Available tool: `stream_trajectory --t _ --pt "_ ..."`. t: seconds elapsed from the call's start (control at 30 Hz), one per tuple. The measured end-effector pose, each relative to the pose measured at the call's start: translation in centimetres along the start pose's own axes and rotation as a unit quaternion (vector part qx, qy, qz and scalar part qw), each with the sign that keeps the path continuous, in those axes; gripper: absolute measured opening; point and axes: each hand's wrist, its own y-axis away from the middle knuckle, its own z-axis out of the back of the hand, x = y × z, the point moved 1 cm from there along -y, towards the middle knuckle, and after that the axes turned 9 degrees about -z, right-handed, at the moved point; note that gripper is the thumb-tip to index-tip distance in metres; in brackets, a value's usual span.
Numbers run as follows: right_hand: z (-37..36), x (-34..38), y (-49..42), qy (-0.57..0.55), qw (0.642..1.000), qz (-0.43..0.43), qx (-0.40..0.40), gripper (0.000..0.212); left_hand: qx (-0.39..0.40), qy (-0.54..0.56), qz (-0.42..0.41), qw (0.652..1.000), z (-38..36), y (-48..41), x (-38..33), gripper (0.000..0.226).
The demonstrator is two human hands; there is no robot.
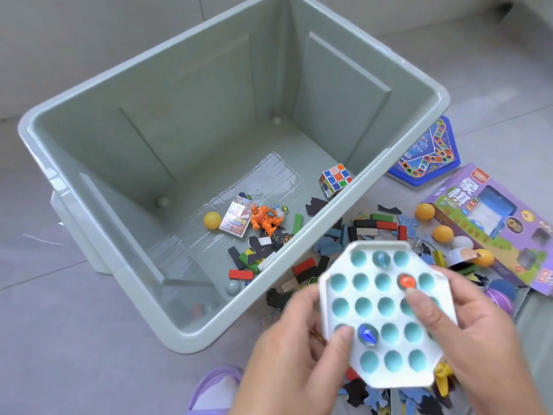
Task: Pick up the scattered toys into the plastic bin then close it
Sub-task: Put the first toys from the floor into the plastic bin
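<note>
Marble board [386, 319], white with teal dimples, is gripped in both my hands: left hand [296, 354] pinches its left edge, right hand [472, 333] curls over its right side. I hold it level so the blue marble [367, 333] and red marble [406, 281] stay seated, just beside the plastic bin [194, 115], above scattered toys [374, 226] on the floor [59, 339].

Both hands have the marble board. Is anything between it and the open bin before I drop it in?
Nothing visible. The left hand and right hand hold the marble board just outside the near rim of the bin, which is open, with toys only on its floor. Only that rim must be cleared.
</note>
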Motion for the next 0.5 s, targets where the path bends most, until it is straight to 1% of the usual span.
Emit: stream_trajectory --t 0.1,0.13,0.2,0.23,0.3,0.37,0.4,0.5 --pt "-2.4 3.9 -0.5 -0.022 0.991 0.082 0.102 0.063 -0.097 0.054 -0.014 0.994 4.4 -1.5 -3.6 0.024" --pt "-3.2 4.4 -1.1 -0.014 0.989 0.093 0.117 0.061 -0.128 0.054 -0.017 0.99 5.8 -2.3 -3.8 0.021" --pt "-4.5 4.4 -2.5 0.03 0.989 0.108 0.096 0.064 -0.159 0.047 0.002 0.986 8.4 -4.3 -3.0 0.014" --pt "-5.0 4.1 -3.0 0.045 0.99 0.111 0.074 0.066 -0.162 0.04 0.022 0.986 9.7 -5.5 -2.1 0.014" --pt "-5.4 3.0 -3.5 0.042 0.993 0.104 0.041 0.064 -0.16 0.021 0.072 0.984 12.1 -7.9 0.2 0.017" --pt "-5.3 1.3 -3.5 0.044 0.995 0.083 0.03 0.07 -0.139 0.001 0.135 0.981 14.1 -10.3 2.3 0.02" --pt "-5.1 0.3 -3.6 0.057 0.996 0.064 0.028 0.069 -0.12 -0.013 0.17 0.978 14.8 -11.5 3.2 0.022" --pt "-4.2 -3.3 -3.8 0.096 0.995 -0.006 0.014 0.056 -0.04 -0.097 0.247 0.963 15.1 -14.7 5.8 0.024"
